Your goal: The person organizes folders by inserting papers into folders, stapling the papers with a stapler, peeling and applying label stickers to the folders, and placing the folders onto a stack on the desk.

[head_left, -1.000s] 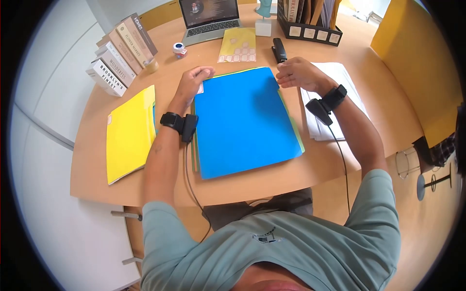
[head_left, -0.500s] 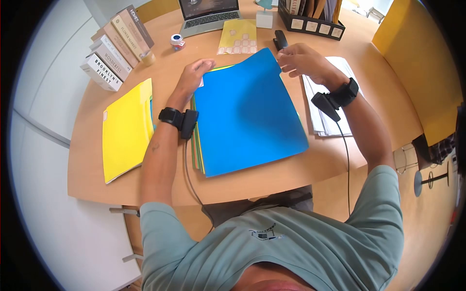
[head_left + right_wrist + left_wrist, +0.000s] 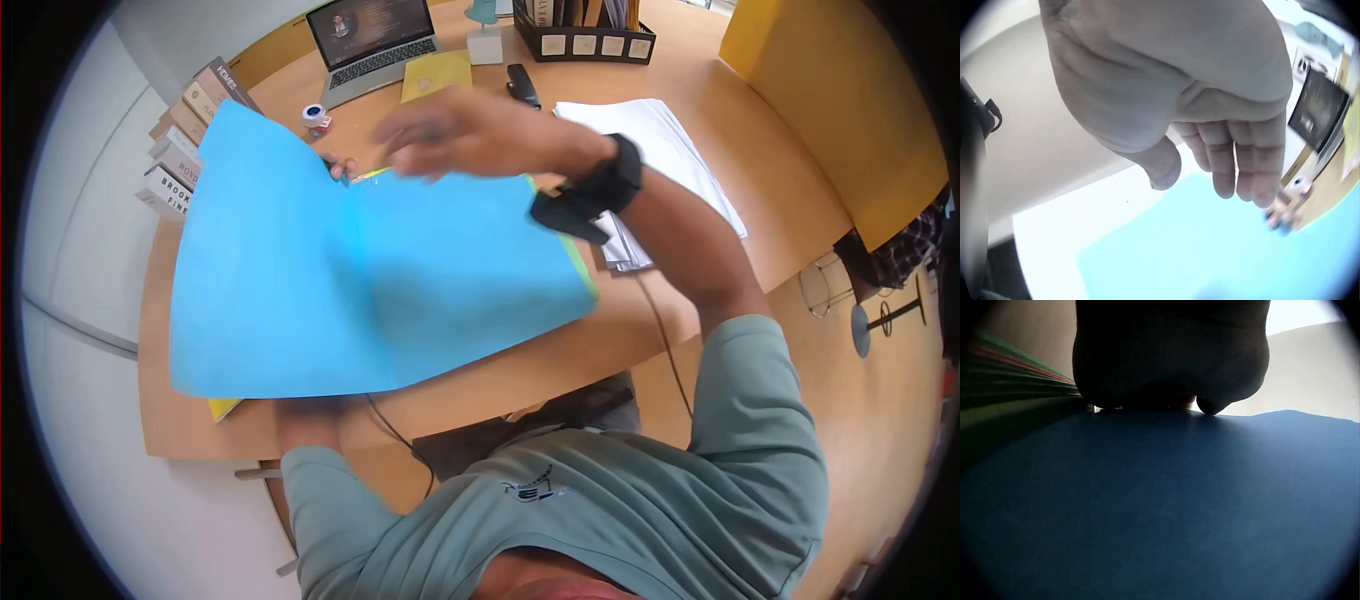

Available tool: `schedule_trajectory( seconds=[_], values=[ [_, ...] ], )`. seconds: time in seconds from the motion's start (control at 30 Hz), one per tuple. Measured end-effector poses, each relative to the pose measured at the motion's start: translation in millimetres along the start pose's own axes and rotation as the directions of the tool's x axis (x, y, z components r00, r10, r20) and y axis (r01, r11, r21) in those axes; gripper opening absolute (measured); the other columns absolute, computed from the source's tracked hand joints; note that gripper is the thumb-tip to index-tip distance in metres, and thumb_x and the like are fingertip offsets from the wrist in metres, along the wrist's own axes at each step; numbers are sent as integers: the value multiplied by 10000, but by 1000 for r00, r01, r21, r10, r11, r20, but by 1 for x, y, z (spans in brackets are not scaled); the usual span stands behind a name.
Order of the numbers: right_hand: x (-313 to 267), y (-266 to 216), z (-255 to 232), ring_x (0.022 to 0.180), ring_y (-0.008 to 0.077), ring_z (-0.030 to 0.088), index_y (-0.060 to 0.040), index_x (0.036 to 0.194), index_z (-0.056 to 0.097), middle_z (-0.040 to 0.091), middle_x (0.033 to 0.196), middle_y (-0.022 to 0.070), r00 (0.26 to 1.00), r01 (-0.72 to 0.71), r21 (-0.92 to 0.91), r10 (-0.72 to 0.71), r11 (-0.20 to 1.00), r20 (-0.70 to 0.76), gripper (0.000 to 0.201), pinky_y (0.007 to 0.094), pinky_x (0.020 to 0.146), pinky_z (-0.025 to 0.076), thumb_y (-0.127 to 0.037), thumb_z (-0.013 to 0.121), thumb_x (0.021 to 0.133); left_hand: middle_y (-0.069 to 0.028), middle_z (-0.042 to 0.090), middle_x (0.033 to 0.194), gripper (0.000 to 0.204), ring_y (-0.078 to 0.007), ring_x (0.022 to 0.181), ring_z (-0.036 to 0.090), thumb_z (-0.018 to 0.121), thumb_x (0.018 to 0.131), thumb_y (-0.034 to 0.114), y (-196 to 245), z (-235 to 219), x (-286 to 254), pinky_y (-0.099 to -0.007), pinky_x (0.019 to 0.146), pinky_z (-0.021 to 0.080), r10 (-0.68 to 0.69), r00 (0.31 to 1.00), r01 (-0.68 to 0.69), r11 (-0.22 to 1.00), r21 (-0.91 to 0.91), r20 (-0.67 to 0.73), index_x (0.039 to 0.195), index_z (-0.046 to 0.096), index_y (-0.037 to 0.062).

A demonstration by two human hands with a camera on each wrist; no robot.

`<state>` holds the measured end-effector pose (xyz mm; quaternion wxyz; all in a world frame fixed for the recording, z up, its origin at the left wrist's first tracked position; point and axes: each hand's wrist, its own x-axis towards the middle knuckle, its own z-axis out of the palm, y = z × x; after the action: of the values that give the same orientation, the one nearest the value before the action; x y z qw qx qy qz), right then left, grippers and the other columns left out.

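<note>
A blue folder (image 3: 470, 270) lies spread open on top of a stack with yellow-green edges. Its front cover (image 3: 260, 260) stands raised and leaning left, hiding most of the left forearm. My left hand (image 3: 342, 167) shows only its fingers past the cover's top edge, near the fold; the left wrist view has it as a dark shape (image 3: 1172, 356) over the blue sheet, with green layered edges (image 3: 1016, 369) beside it. Blurred by motion, my right hand (image 3: 455, 135) is above the folder's far edge. Its fingers (image 3: 1222, 156) are loosely extended and hold nothing.
White papers (image 3: 665, 170) lie to the right. Behind stand a laptop (image 3: 375, 50), a yellow label sheet (image 3: 437, 73), a stapler (image 3: 521, 87), a tape roll (image 3: 316, 119) and a black file box (image 3: 590, 45). Books (image 3: 180, 150) and a yellow folder's corner (image 3: 222, 408) show around the raised cover.
The blue cover has swung from right to left, opening the folder and covering the left arm. My right hand has travelled left across it. The head view has shifted slightly.
</note>
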<state>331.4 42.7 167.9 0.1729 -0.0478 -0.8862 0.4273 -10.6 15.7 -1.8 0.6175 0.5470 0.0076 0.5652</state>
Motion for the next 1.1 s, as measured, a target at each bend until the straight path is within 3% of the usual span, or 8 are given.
schedule_trajectory(
  seconds=[0.07, 0.13, 0.17, 0.2, 0.27, 0.33, 0.67, 1.1],
  values=[
    [-24, 54, -41, 955, 175, 611, 25, 1271, 528, 657, 1028, 123, 990, -51, -333, 4, 941, -140, 419, 315, 826, 514, -212, 621, 939, -68, 522, 1147, 440, -262, 1130, 477, 498, 983, 322, -1, -3, 3, -458, 1058, 378, -5, 996, 10, 999, -49, 91, 1321, 455, 43],
    [-68, 111, -99, 944, 182, 599, 6, 1311, 497, 639, 1059, 121, 848, -530, -468, 458, 707, -268, 568, 325, 809, 504, -305, 694, 879, -70, 522, 1144, 443, -266, 1140, 468, 501, 981, 322, -3, -9, 2, -464, 1066, 366, 2, 993, 6, 998, -70, 120, 1321, 455, 41],
    [-113, 152, -110, 833, 290, 634, 70, 1073, 611, 654, 979, 219, 767, -502, -390, 190, 771, -612, 578, 407, 743, 494, -405, 762, 781, -71, 521, 1143, 445, -268, 1145, 464, 503, 980, 322, -3, -12, 1, -467, 1071, 361, 5, 993, 4, 997, -73, 117, 1320, 455, 39],
    [-144, 168, -139, 799, 324, 650, 80, 1060, 630, 676, 895, 239, 826, -515, -675, 94, 528, -556, 682, 417, 744, 495, -490, 783, 718, -72, 521, 1142, 447, -270, 1150, 460, 504, 979, 322, -3, -14, 0, -470, 1075, 355, 7, 993, 2, 997, -74, 116, 1320, 455, 38],
    [-175, 159, -162, 775, 348, 654, 93, 995, 654, 683, 842, 244, 665, -708, -665, 544, 239, -512, 719, 404, 761, 500, -538, 782, 675, -74, 520, 1140, 450, -274, 1159, 451, 507, 977, 322, -2, -18, -2, -476, 1083, 343, 4, 993, 4, 997, -73, 115, 1320, 455, 36],
    [-200, 165, -158, 802, 336, 654, 108, 926, 661, 678, 876, 253, 597, -770, -607, 554, 195, -580, 743, 370, 772, 502, -562, 788, 630, -76, 519, 1138, 453, -279, 1169, 442, 510, 975, 321, -3, -21, -2, -482, 1091, 331, 5, 994, 3, 997, -73, 111, 1320, 455, 34],
    [-219, 180, -166, 798, 326, 656, 11, 869, 650, 670, 838, 210, 379, -925, -290, 551, 245, -743, 278, 405, 728, 506, -184, 758, 703, -81, 540, 1111, 444, -274, 1197, 429, 489, 982, 319, -8, -17, -3, -474, 1128, 268, 54, 996, -46, 993, -107, 77, 1310, 469, 20],
    [-239, 201, -160, 678, 269, 610, 8, 744, 624, 599, 693, 171, 436, -847, -143, 516, 512, -737, 205, 387, 627, 469, -157, 740, 711, -87, 553, 1150, 470, -284, 1224, 410, 491, 990, 328, -6, -26, -3, -480, 1141, 256, 48, 990, -37, 996, -84, 130, 1337, 456, 14]
  ],
)
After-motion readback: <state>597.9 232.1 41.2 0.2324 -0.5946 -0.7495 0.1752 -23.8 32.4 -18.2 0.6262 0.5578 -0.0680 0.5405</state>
